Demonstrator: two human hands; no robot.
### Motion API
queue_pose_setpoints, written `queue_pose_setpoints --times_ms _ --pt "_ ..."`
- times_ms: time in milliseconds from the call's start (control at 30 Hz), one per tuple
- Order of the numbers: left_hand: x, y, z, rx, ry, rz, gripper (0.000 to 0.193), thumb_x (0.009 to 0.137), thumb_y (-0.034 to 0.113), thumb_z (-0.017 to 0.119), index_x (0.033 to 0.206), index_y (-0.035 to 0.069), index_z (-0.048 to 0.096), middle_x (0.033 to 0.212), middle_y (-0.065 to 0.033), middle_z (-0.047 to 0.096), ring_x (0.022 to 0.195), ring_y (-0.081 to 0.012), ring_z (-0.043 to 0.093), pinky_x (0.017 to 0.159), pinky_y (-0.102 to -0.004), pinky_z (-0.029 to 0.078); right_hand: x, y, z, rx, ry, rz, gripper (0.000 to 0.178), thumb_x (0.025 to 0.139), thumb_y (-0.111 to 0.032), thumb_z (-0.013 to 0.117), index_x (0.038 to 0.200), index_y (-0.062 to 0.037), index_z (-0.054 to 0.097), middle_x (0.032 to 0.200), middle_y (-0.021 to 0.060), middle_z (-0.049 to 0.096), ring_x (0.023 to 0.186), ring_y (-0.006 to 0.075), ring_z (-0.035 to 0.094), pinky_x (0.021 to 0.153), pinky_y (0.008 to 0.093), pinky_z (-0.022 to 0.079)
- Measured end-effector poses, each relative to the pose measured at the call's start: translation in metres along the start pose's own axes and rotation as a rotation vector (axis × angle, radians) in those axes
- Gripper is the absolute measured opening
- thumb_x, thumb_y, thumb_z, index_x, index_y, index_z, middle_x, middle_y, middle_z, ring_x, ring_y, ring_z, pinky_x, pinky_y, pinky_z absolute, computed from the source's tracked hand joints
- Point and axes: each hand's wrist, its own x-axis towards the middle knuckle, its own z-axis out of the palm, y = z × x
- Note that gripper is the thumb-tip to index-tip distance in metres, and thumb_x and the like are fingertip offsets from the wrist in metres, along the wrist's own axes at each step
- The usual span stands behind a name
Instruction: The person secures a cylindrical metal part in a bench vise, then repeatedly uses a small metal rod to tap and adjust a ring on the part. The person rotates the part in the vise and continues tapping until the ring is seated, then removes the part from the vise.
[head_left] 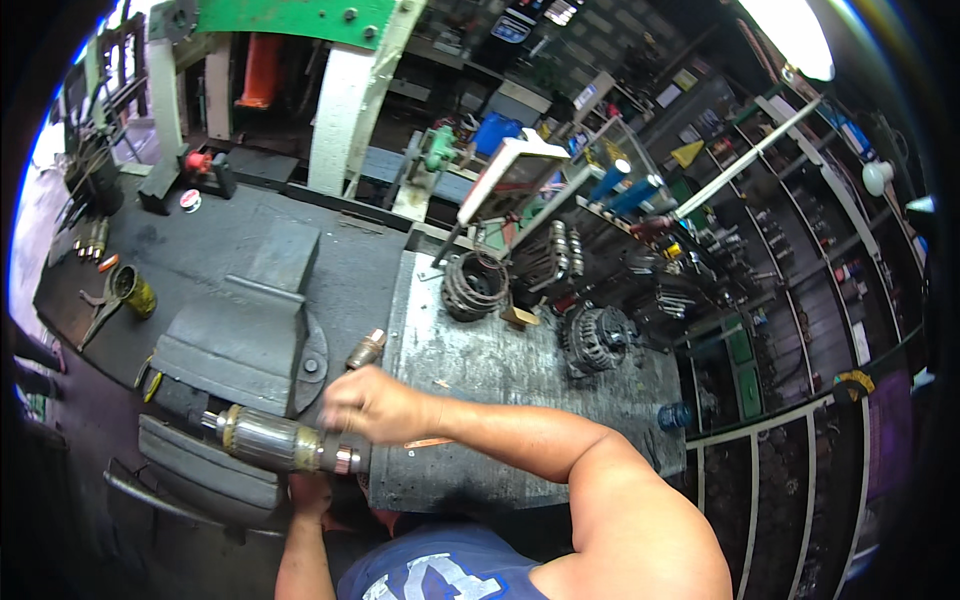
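A motor armature [272, 440], with a wound grey body and a copper commutator at its right end, lies across the jaws of a big grey bench vise [235, 340]. My right hand [375, 405] is closed just above the commutator end, slightly blurred. Whatever its fingers hold is hidden. Below the armature, beside the vise's front jaw, is my left hand [310, 490]; its fingers are mostly out of sight. A small metal shaft part [366, 350] rests on the bench just beyond my right hand.
On the metal bench top [440, 360] stand a round coil-like stator housing [474, 287] and an alternator [595, 338]. A yellow can [135, 292] sits left of the vise. Shelves [790, 270] full of parts line the right side. A blue container [675, 415] is at the bench's right edge.
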Motion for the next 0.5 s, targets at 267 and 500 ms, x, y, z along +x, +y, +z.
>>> queue_pose_setpoints --times_ms 267,500 --pt "-0.008 0.026 0.005 -0.335 0.06 -0.109 0.021 0.105 0.023 0.055 0.105 0.007 0.068 0.079 -0.0063 0.066 0.065 -0.0166 0.059 0.059 -0.0338 0.047 -0.004 0.003 -0.007 -0.09 0.14 0.156 0.036 0.102 -0.023 0.062 0.077 0.0035 0.058 0.065 0.0191 0.054 0.059 0.0215 0.053 0.06 0.0407 0.045" --pt "-0.017 0.066 -0.012 -0.469 -0.166 -0.213 0.047 0.107 0.043 0.049 0.09 0.004 0.068 0.074 -0.0008 0.061 0.061 -0.0093 0.052 0.056 -0.0271 0.04 -0.004 0.02 0.031 0.22 0.116 0.477 0.031 0.105 -0.023 0.059 0.087 0.0024 0.065 0.065 0.0031 0.055 0.066 0.0102 0.05 0.063 0.0342 0.046"
